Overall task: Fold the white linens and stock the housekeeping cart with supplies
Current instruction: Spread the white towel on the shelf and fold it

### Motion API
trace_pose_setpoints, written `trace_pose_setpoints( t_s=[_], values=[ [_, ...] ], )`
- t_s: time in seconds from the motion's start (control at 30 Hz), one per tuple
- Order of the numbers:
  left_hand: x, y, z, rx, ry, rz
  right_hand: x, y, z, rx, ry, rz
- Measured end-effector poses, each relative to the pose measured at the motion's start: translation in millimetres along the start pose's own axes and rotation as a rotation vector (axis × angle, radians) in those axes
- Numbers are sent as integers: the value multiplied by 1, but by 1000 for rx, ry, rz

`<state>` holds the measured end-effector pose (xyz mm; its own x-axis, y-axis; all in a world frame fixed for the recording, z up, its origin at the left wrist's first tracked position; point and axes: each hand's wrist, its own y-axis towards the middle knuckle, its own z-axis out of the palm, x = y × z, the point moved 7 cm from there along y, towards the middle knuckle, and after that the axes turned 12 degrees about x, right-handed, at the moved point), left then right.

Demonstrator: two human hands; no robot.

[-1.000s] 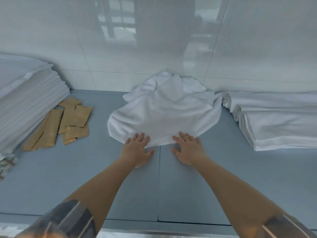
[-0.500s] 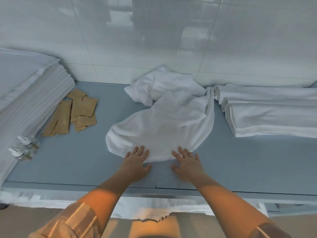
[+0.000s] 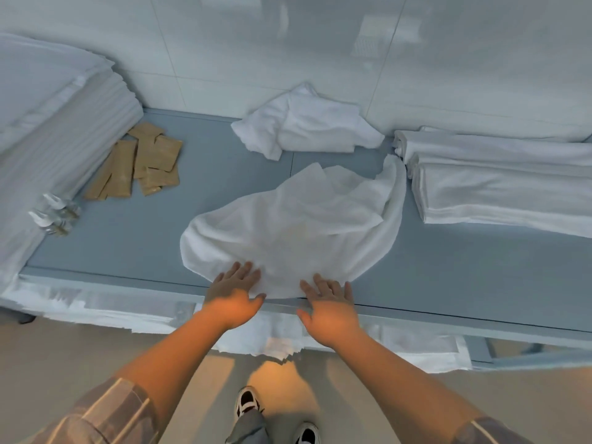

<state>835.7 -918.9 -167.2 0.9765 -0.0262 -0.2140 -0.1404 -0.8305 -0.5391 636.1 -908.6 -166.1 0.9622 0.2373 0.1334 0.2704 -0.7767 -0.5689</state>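
Left hand: left hand (image 3: pixel 232 298) is lying flat, fingers straight and spread, tips pressing the near hem of the white towel (image 3: pixel 294 232)
Right hand: right hand (image 3: pixel 331 307) is resting flat, fingers straight, tips touching the same hem
Towel: is lying rumpled at frame centre on the grey counter (image 3: pixel 128 232), near edge
Second cloth: crumpled cloth (image 3: pixel 307 126) is sitting upper centre against the wall
Stacks: folded linens (image 3: pixel 499 184) are sitting at right; sheet stack (image 3: pixel 54 123) at upper left
Packets: brown packets (image 3: pixel 137 165) are lying just beside the sheet stack

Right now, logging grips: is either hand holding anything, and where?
Nothing gripped. The left hand and right hand press flat on the white towel at its near edge.
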Motion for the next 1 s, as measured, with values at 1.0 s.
trace_pose_setpoints(
  t_s=[1.0],
  values=[
    [-154,62,-116,-328,-124,468,-82,6,-161,-705,222,-206]
  ],
)
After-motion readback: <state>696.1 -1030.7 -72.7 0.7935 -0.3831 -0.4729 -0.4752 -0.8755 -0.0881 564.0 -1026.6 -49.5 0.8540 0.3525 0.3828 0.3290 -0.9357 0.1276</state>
